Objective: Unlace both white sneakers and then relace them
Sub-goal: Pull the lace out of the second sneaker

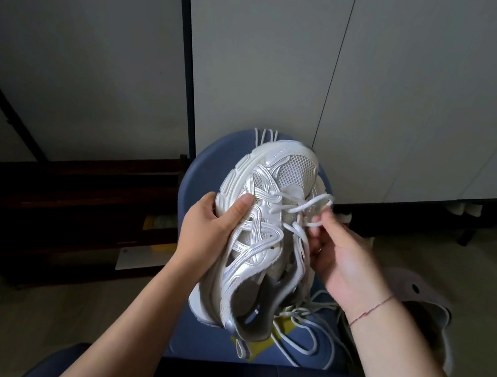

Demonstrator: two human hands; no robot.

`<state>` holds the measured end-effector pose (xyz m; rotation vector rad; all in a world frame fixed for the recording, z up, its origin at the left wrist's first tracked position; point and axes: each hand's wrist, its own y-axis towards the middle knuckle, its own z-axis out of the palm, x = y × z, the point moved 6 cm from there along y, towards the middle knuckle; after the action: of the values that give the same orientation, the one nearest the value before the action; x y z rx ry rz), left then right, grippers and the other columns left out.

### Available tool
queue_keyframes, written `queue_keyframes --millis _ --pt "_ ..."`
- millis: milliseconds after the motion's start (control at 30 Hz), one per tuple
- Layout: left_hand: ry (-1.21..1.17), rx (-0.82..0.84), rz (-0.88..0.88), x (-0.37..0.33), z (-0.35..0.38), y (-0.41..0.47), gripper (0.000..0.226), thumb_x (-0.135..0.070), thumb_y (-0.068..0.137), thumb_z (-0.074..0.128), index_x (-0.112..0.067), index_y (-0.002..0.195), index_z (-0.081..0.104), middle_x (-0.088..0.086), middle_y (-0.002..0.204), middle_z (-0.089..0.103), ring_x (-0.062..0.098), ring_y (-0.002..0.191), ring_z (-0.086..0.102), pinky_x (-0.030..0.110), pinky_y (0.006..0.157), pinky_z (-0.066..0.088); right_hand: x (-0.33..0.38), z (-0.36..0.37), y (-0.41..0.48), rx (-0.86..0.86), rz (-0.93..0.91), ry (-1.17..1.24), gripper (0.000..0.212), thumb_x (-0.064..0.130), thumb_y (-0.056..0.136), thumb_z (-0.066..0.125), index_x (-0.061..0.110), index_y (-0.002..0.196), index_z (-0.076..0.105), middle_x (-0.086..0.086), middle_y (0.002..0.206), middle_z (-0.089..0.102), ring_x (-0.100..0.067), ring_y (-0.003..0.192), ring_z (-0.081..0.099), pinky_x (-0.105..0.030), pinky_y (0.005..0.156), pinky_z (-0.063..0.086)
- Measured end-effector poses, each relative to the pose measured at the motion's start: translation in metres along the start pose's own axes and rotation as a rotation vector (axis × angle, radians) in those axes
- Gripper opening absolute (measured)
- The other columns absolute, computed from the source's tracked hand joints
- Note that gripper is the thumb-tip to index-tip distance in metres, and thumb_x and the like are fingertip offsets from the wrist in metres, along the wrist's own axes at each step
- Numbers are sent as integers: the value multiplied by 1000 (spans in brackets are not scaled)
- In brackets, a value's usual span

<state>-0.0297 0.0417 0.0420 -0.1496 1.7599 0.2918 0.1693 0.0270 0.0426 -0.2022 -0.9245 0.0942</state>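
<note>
I hold a white sneaker [262, 224] up over a blue stool [208, 161], toe pointing away from me. My left hand [210, 235] grips its left side, thumb across the upper near the sole. At the eyelets on the shoe's right side, my right hand [333, 253] pinches a loop of the white lace [310, 206]. The lace is still threaded through the front eyelets, and its loose ends [309, 342] trail down onto the stool seat. A second sneaker is mostly hidden behind the first; only an edge of it [324, 185] shows.
A yellow tag or card [259, 346] lies on the stool under the heel. White cabinet doors [392, 80] stand behind. A dark low shelf [71, 207] is at left. A pale slipper [421, 295] lies on the floor at right. My dark-trousered lap fills the bottom edge.
</note>
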Motion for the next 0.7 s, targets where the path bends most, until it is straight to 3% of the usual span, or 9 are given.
queue_keyframes --millis 67,167,233,333,433,533,600,700 --pt "3 -3 11 0 0 1 40 -56 77 70 -18 87 64 -5 83 73 9 74 70 26 67 52 4 0 3 46 89 267 27 26 86 52 17 61 51 8 47 41 -5 38 38 -13 42 38" --pt "2 -22 18 -1 -2 2 41 -55 78 69 -16 90 64 -5 84 73 5 73 69 20 65 51 16 -11 10 36 81 464 36 28 88 47 17 54 51 9 45 41 -5 37 37 -13 41 36" --pt "2 -33 24 -1 -3 3 40 -53 79 69 -15 91 64 -6 83 72 1 68 67 12 58 47 16 -17 11 -21 61 410 33 34 92 47 14 68 57 5 54 50 -6 44 44 -15 44 42" --pt "-9 -45 9 2 -4 3 44 -56 78 69 -14 92 65 -4 85 73 5 73 69 19 65 52 6 -8 5 12 67 195 33 40 78 57 10 89 64 1 71 61 -7 59 54 -17 54 50" --pt "-36 -52 -5 2 -4 4 44 -55 79 69 -14 95 66 -4 85 74 3 71 70 16 62 50 -6 3 1 124 70 99 28 23 76 59 7 98 66 -6 82 66 -11 68 63 -19 62 54" --pt "-33 -59 -2 3 -6 4 44 -55 79 69 -14 95 66 -4 85 74 5 73 70 18 64 51 -11 7 -2 184 37 8 31 2 85 52 -4 114 62 -21 107 67 -26 94 67 -33 83 57" --pt "-31 -59 -8 4 -7 4 44 -55 79 69 -14 96 66 -4 86 74 8 75 71 22 67 53 -9 8 -4 178 -15 -85 29 -4 80 54 -3 107 65 -19 101 69 -26 89 68 -32 76 58" --pt "-49 -57 -9 2 -8 3 41 -53 81 68 -15 96 66 -5 85 74 3 71 70 13 59 50 -4 8 -6 118 -89 -97 24 -3 77 59 3 98 68 -9 86 72 -17 75 69 -25 64 56"
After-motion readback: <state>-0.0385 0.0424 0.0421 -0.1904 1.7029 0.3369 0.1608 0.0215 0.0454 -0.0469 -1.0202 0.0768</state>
